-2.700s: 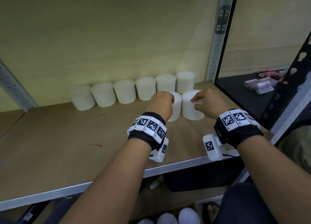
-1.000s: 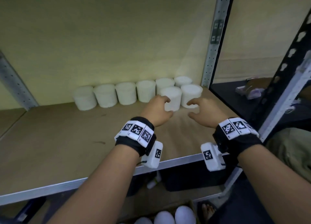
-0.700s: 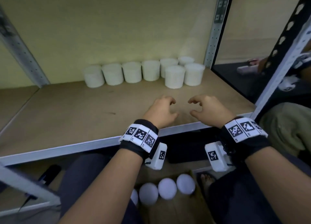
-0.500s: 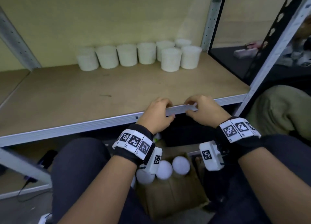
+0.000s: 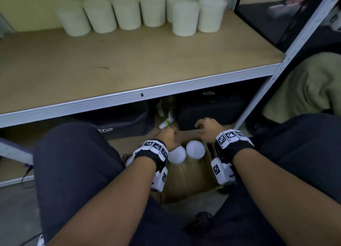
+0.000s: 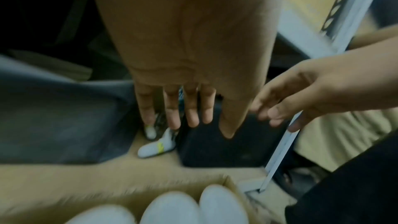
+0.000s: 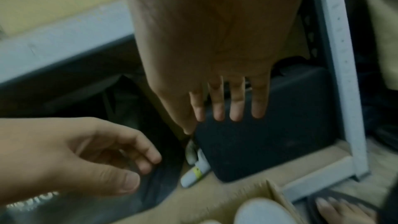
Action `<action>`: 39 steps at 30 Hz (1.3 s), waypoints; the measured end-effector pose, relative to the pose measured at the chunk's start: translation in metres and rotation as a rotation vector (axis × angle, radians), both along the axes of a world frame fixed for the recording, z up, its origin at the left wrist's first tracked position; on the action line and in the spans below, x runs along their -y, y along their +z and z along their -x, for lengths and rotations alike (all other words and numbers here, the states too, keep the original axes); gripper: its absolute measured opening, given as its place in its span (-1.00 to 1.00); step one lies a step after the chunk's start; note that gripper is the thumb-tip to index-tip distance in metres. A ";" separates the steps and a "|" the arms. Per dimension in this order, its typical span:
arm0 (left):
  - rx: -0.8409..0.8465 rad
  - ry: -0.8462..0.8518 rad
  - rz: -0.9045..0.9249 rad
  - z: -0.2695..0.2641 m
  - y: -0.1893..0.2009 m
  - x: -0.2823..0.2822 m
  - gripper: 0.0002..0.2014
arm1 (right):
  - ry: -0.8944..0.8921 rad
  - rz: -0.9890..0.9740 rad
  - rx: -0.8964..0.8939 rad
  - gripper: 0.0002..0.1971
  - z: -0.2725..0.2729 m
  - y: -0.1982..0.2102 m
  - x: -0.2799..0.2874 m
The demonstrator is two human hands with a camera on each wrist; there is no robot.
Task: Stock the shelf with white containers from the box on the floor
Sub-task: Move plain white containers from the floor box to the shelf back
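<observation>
Several white containers stand in a row at the back of the wooden shelf, two of them in front at the right end. On the floor between my knees sits the cardboard box, with round white container lids showing inside. My left hand hovers over the box's far left, fingers relaxed and holding nothing. My right hand hangs empty just right of it, over the far rim. In the left wrist view, straight fingers point past the lids. The right wrist view shows loose fingers above one lid.
Black cases and a white tube lie under the shelf, just beyond the box. The shelf's metal front edge runs above my hands, its upright post to the right. A person in olive clothing sits at the right.
My hands let go of the two front containers on the shelf, drew back over the shelf edge and dropped to the box on the floor. The view tipped downward.
</observation>
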State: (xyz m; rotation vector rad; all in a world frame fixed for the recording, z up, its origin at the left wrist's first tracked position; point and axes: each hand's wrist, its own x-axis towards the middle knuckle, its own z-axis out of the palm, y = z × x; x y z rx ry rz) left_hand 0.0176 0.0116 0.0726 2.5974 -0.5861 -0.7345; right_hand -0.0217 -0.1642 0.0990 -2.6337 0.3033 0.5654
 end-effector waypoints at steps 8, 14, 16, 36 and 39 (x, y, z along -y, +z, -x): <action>-0.108 0.089 -0.003 0.004 -0.085 0.009 -0.42 | 0.012 0.068 -0.116 -0.42 0.004 -0.080 -0.005; -0.149 0.091 -0.082 0.004 -0.128 0.014 -0.41 | 0.038 0.152 -0.173 -0.39 0.001 -0.124 -0.010; -0.147 0.080 -0.111 0.005 -0.138 0.017 -0.35 | 0.054 0.167 -0.198 -0.35 0.000 -0.135 -0.009; -0.051 -0.029 -0.245 0.004 -0.180 0.031 -0.22 | 0.122 0.374 -0.288 -0.14 -0.020 -0.185 -0.011; -0.058 -0.023 -0.234 0.004 -0.173 0.030 -0.24 | 0.073 0.336 -0.276 -0.15 -0.018 -0.178 -0.012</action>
